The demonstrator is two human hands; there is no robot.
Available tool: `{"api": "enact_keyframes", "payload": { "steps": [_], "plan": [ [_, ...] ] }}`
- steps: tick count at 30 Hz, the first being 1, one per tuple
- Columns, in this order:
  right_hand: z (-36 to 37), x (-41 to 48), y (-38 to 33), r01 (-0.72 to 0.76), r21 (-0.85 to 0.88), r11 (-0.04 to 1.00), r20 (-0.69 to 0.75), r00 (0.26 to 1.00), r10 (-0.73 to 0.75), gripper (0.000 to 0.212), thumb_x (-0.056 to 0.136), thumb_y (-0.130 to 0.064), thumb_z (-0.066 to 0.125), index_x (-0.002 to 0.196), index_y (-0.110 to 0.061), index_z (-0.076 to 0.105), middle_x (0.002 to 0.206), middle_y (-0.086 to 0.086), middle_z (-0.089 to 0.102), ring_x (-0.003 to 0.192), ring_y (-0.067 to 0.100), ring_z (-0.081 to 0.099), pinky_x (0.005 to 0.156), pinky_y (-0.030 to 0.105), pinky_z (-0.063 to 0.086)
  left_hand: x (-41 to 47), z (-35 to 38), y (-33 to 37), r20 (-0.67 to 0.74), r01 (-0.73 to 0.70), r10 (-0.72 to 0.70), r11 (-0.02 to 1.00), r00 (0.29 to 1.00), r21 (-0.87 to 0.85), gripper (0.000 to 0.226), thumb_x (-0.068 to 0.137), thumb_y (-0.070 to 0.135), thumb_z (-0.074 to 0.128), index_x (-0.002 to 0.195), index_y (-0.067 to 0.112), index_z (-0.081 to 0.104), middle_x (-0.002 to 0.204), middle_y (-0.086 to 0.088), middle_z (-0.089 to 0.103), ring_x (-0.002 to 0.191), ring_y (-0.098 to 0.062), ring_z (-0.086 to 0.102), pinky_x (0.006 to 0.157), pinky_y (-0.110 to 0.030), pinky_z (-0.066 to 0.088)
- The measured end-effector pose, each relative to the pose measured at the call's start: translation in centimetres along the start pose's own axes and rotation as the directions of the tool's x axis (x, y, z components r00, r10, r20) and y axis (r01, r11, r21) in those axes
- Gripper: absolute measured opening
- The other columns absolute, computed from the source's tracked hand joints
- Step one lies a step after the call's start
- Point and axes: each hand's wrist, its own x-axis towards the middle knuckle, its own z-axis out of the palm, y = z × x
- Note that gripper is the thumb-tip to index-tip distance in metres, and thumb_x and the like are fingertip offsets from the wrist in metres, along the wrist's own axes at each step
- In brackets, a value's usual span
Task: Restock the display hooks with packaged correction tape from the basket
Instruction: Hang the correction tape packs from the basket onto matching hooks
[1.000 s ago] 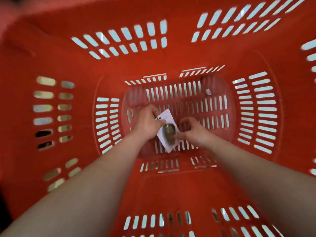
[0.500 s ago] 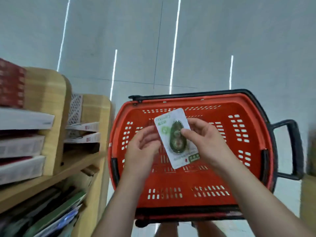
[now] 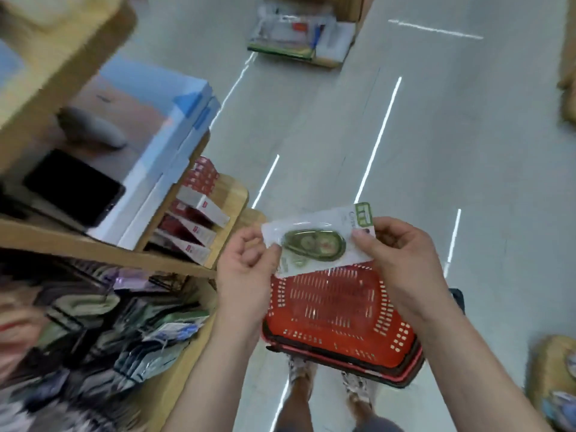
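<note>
A wooden shelf [image 3: 103,249] stands at the left, with the red basket [image 3: 330,310] on the floor beside it. Above the basket, the left hand [image 3: 246,272] and right hand [image 3: 396,260] each pinch one end of the correction tape package [image 3: 314,244], which lies sideways.

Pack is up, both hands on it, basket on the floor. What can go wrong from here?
1. The left hand and right hand pinch the correction tape pack only at its ends; a slipped grip would likely drop it into the red basket below.
2. The display hooks at lower left look crowded with hanging packs; adding one may knock others loose.
3. The red basket sits at the feet: possible trip hazard.
</note>
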Motion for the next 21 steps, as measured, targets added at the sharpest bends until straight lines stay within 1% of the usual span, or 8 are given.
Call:
{"api": "enact_keyframes", "payload": {
  "steps": [2,4,6,8,12,15,17,21],
  "plan": [
    [0.8,-2.0,-2.9,0.111,-0.085,0.99,0.062,0.992,-0.106,0.008,0.087,-0.008,0.073,0.082,-0.014,0.074,0.073,0.0,0.074,0.064,0.011,0.068,0.058,0.022,0.054,-4.6,-1.7,1.5,0.05,0.013,-0.016,0.999,0.999,0.042,0.029,0.091,-0.009,0.058,0.105,0.015,0.063,0.084,-0.005,0.076,0.068,-0.017,0.071,0.057,-0.027,0.057],
    [1.5,-4.1,-5.4,0.223,-0.197,0.955,0.183,0.965,-0.187,0.015,0.086,-0.009,0.074,0.074,-0.017,0.072,0.066,-0.004,0.071,0.06,0.008,0.065,0.057,0.022,0.052,-8.7,-3.4,2.7,0.062,-0.012,0.003,0.991,0.998,0.134,0.041,0.088,-0.016,0.056,0.109,0.017,0.067,0.091,-0.006,0.075,0.079,-0.019,0.07,0.066,-0.025,0.056],
    [2.2,-5.9,-7.7,0.335,-0.279,0.9,0.316,0.917,-0.243,0.023,0.086,-0.007,0.073,0.067,-0.019,0.068,0.058,-0.01,0.064,0.055,0.004,0.058,0.055,0.02,0.047,-11.6,-4.9,4.1,-0.033,-0.104,0.114,0.97,0.993,0.22,0.048,0.085,-0.02,0.053,0.105,0.021,0.07,0.099,-0.003,0.075,0.092,-0.022,0.069,0.077,-0.029,0.055],
    [3.2,-7.6,-9.4,0.434,-0.33,0.839,0.448,0.854,-0.265,0.023,0.084,-0.007,0.074,0.065,-0.017,0.067,0.056,-0.009,0.06,0.054,0.004,0.052,0.054,0.022,0.042,-14.2,-5.9,6.3,-0.117,-0.213,0.243,0.952,0.963,0.22,0.039,0.088,-0.012,0.056,0.101,0.022,0.072,0.098,0.003,0.076,0.094,-0.016,0.069,0.075,-0.028,0.053],
    [6.5,-11.6,-11.7,0.61,-0.325,0.723,0.682,0.68,-0.267,0.015,0.08,-0.014,0.08,0.069,-0.019,0.071,0.065,0.005,0.066,0.058,0.006,0.053,0.056,0.024,0.042,-18.8,-6.3,10.4,-0.134,-0.409,0.458,0.867,0.879,0.284,0.017,0.086,0.014,0.073,0.093,0.029,0.073,0.087,0.014,0.073,0.079,0.001,0.065,0.071,-0.014,0.051],
    [9.5,-15.2,-12.5,0.691,-0.253,0.677,0.797,0.545,-0.258,0.014,0.074,-0.028,0.082,0.069,-0.03,0.07,0.065,0.001,0.067,0.059,0.007,0.055,0.057,0.025,0.044,-21.6,-8.1,10.8,-0.236,-0.428,0.505,0.848,0.83,0.312,0.019,0.08,0.014,0.08,0.077,0.03,0.071,0.072,0.015,0.071,0.066,0.001,0.062,0.065,-0.018,0.053],
    [11.5,-17.7,-12.4,0.716,-0.199,0.669,0.854,0.462,-0.241,0.018,0.075,-0.022,0.083,0.072,-0.026,0.066,0.063,-0.001,0.063,0.059,0.007,0.053,0.059,0.028,0.044,-23.8,-10.3,10.3,-0.336,-0.424,0.488,0.871,0.805,0.249,0.02,0.079,0.011,0.081,0.071,0.027,0.071,0.066,0.013,0.069,0.062,-0.001,0.06,0.062,-0.02,0.051],
    [15.6,-23.1,-11.5,0.704,-0.073,0.706,0.96,0.241,-0.141,0.025,0.076,-0.02,0.079,0.092,-0.029,0.062,0.075,-0.006,0.067,0.067,0.007,0.061,0.064,0.025,0.051,-28.7,-15.5,9.4,-0.482,-0.464,0.485,0.869,0.73,0.173,0.014,0.087,0.01,0.073,0.079,0.022,0.071,0.074,0.006,0.07,0.07,-0.01,0.062,0.073,-0.037,0.053]
  ]
}}
